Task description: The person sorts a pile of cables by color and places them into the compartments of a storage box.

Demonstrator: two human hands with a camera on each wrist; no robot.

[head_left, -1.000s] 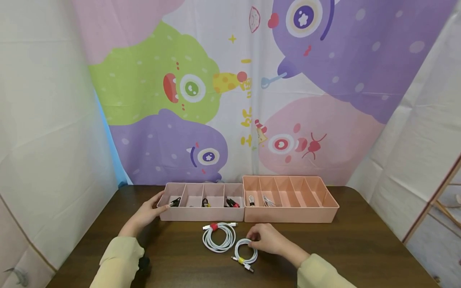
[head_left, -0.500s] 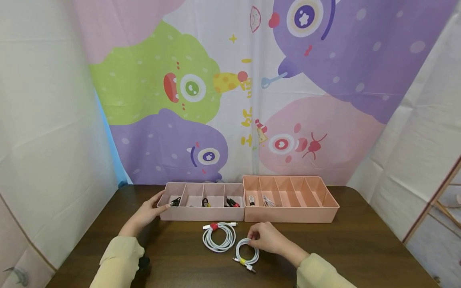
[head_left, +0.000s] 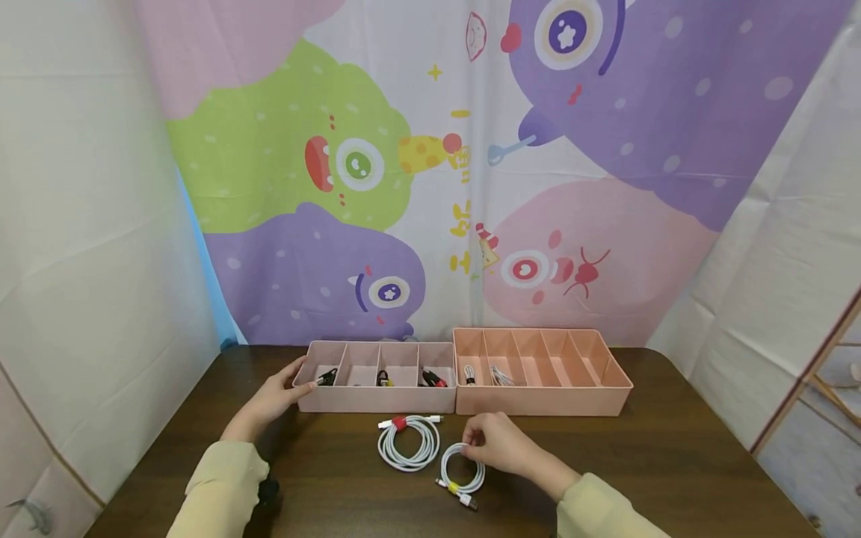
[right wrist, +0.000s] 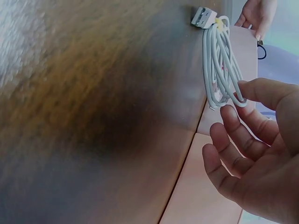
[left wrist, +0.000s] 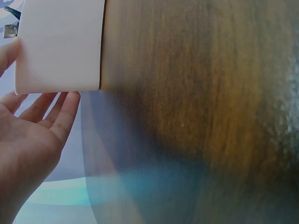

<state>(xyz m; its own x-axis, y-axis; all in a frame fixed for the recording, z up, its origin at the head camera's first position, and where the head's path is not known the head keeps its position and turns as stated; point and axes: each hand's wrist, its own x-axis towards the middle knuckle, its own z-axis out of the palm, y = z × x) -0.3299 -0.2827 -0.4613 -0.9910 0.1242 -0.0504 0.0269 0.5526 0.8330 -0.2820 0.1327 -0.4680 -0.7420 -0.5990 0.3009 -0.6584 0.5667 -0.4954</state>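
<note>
My right hand (head_left: 501,443) pinches a coiled white USB cable (right wrist: 219,70) between thumb and fingertips at its far edge. A yellow tie (head_left: 453,487) binds that coil near its plugs. In the right wrist view the other fingers spread loosely below the coil. Beside it on the table lies a larger coiled white cable (head_left: 408,446) with a red tie. My left hand (head_left: 272,400) holds the left end of a pale pink divided box (head_left: 377,401). Its thumb is at the rim and its fingers (left wrist: 67,116) lie against the end wall.
Dark tied cables (head_left: 433,378) sit in several compartments of the pale pink box. A peach divided box (head_left: 545,402) adjoins it on the right, with white cables (head_left: 501,376) in its two leftmost compartments. A patterned curtain (head_left: 437,187) hangs behind the wooden table (head_left: 350,501).
The small coil in my right hand has shifted slightly to the right and away from me. My left hand and both boxes have stayed in place.
</note>
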